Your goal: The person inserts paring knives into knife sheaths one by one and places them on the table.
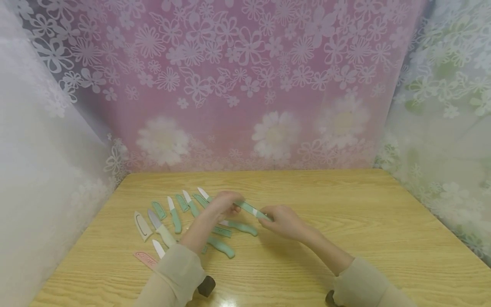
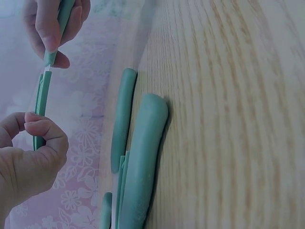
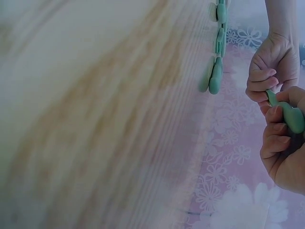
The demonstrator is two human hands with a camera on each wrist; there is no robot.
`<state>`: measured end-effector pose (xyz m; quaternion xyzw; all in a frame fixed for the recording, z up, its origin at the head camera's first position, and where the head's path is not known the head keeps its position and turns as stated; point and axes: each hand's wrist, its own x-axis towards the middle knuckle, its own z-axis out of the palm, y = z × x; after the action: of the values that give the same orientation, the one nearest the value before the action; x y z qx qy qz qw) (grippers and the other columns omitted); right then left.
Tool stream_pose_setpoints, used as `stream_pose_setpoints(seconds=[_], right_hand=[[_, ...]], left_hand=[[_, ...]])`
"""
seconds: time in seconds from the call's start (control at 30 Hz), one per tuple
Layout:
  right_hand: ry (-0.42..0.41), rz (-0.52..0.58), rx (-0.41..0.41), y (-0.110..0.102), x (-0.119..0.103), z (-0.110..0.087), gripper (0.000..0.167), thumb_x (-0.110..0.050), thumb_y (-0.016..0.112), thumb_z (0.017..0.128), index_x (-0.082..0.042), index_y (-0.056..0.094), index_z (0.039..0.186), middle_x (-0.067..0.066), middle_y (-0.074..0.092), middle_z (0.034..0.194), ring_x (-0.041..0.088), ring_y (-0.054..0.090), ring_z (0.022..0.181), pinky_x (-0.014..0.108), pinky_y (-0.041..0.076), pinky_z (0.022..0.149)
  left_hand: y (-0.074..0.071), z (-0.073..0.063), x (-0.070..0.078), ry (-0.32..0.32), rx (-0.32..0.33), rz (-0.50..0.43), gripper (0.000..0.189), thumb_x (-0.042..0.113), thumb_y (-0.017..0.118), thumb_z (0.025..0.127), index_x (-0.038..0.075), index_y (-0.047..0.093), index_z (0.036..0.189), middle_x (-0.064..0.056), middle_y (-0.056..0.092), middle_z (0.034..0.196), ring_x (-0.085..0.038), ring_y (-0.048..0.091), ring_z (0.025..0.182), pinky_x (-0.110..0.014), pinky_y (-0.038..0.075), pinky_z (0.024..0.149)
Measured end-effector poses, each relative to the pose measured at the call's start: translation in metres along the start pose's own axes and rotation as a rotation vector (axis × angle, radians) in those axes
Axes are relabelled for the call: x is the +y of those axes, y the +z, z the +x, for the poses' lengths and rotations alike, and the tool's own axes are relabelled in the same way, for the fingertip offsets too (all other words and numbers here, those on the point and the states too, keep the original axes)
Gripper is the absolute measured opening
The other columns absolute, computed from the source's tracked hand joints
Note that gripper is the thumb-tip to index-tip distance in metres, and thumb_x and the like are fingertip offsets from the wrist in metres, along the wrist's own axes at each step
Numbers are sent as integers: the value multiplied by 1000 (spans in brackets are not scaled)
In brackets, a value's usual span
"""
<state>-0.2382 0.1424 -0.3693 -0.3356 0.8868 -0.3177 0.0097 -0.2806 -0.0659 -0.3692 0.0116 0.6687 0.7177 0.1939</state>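
Note:
Above the table, my left hand point(image 1: 225, 203) pinches a green blade sheath point(image 2: 43, 98) between thumb and fingers. My right hand point(image 1: 284, 221) grips the green handle of a small paring knife point(image 2: 65, 15). A short stretch of white blade point(image 1: 255, 212) shows between sheath and handle, with the rest of the blade hidden inside the sheath. Below the hands lie more green-handled knives point(image 1: 242, 228), partly covered by the left forearm, with a green sheath point(image 1: 222, 231) between two of them. In the right wrist view the handle's rounded end point(image 3: 293, 118) sticks out of the right fist.
Left of the left arm are green-handled knives point(image 1: 174, 220), green sheaths point(image 1: 159, 210), a cream-handled knife point(image 1: 166, 235) and a cream sheath point(image 1: 142, 227). A pink sheath point(image 1: 144, 258) and a white blade point(image 1: 158, 248) lie by the left sleeve. Flowered curtains point(image 1: 245, 85) surround the wooden table point(image 1: 364, 221).

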Motion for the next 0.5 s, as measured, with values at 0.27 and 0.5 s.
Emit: stream_pose_setpoints(seconds=[0.27, 0.5], right_hand=[[6, 15, -11, 0, 2, -2, 18, -11, 54, 92, 3, 63, 100, -11, 36, 50, -1, 27, 39, 12, 22, 36], [4, -6, -9, 1, 2, -1, 20, -10, 54, 91, 5, 62, 102, -11, 37, 49, -1, 27, 38, 12, 22, 36]], left_hand=[[4, -2, 0, -11, -31, 17, 49, 4, 55, 87, -12, 40, 131, -27, 32, 135, -5, 50, 55, -9, 43, 50], [4, 0, -2, 7, -38, 30, 45, 4, 54, 87, -14, 42, 126, -24, 37, 128, -5, 50, 54, -9, 43, 49]])
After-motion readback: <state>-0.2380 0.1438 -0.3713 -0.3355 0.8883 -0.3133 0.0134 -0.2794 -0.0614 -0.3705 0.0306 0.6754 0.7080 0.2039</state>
